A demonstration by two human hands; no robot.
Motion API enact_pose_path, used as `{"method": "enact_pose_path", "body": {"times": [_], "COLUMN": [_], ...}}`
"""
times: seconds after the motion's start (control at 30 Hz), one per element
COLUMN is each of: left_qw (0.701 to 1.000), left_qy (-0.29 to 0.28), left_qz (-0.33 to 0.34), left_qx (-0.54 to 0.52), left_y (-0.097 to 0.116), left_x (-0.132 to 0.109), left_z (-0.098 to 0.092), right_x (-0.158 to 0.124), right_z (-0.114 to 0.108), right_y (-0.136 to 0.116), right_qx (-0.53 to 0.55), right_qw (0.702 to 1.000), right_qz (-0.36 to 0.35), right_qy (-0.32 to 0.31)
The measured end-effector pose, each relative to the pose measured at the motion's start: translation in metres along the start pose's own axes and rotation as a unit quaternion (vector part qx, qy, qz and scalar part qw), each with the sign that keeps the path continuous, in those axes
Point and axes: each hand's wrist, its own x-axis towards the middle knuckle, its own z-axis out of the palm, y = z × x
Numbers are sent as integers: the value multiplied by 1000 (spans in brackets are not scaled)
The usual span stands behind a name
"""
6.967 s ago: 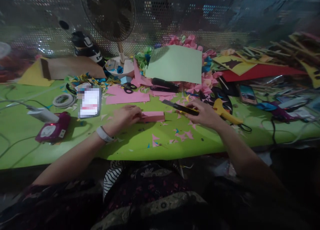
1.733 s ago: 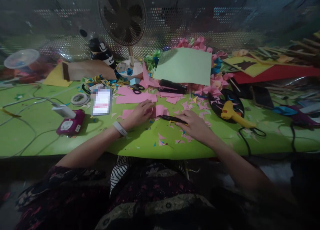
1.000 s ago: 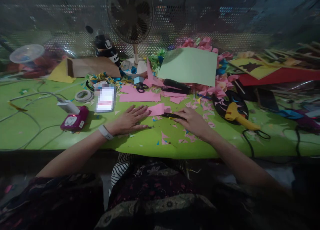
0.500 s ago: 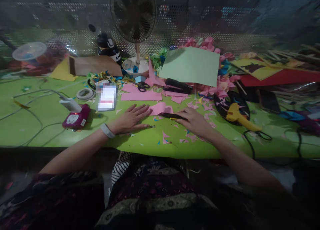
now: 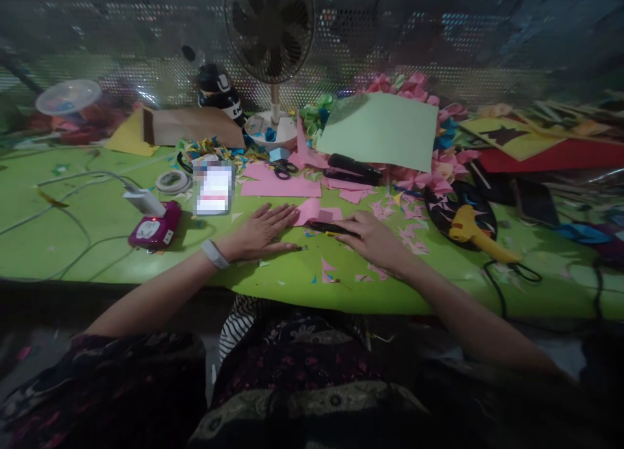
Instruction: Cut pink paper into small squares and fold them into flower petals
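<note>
My left hand point(image 5: 266, 233) lies flat on the green tabletop, fingers spread, and its fingertips press the left end of a folded pink paper strip point(image 5: 307, 212). The strip curls up in a loop near its middle, and its right end lies flat. In my right hand point(image 5: 373, 238) is a slim black tool with a yellow part point(image 5: 329, 229); its exact kind is unclear. The tool lies almost level, its tip pointing left along the near edge of the strip. Small pink paper scraps point(image 5: 329, 270) are scattered in front of my hands.
Behind the strip are pink sheets point(image 5: 280, 188), scissors point(image 5: 284, 168) and a black stapler point(image 5: 353, 169). A phone point(image 5: 214, 189), a tape roll point(image 5: 174, 182) and a purple power block point(image 5: 155, 227) with cables are on the left. A yellow glue gun point(image 5: 480, 234) rests at right. A fan point(image 5: 270, 30) stands behind.
The whole view has shifted, so the scene sits slightly further right. Against the table, my right hand and the black tool have moved a little left along the strip. My left hand stays flat.
</note>
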Motion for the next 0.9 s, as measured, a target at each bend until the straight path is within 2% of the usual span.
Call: {"method": "enact_pose_path", "body": {"times": [0.13, 0.33, 0.5, 0.63, 0.77, 0.9], "left_qw": [1000, 1000, 999, 999, 1000, 1000], "left_qy": [-7, -19, -2, -13, -12, -17], "left_qz": [0, -7, -47, -48, -23, 5], "left_qx": [1, 0, -3, -19, -13, 5], "left_y": [-1, -1, 19, 31, 20, 5], "left_x": [0, 1, 24, 39, 25, 4], "left_z": [1, 2, 9, 8, -1, -5], "right_x": [-1, -12, -19, -27, -32, -28], "right_z": [0, -1, -11, -19, -18, -15], "right_y": [-4, -5, 7, 26, 35, 32], "right_qx": [8, -5, -38, -44, -34, -36], "right_qw": [1000, 1000, 999, 999, 999, 999], "right_qz": [-3, 0, 3, -2, 0, -2], "right_qy": [-16, 4, 13, 7, 10, 11]}}
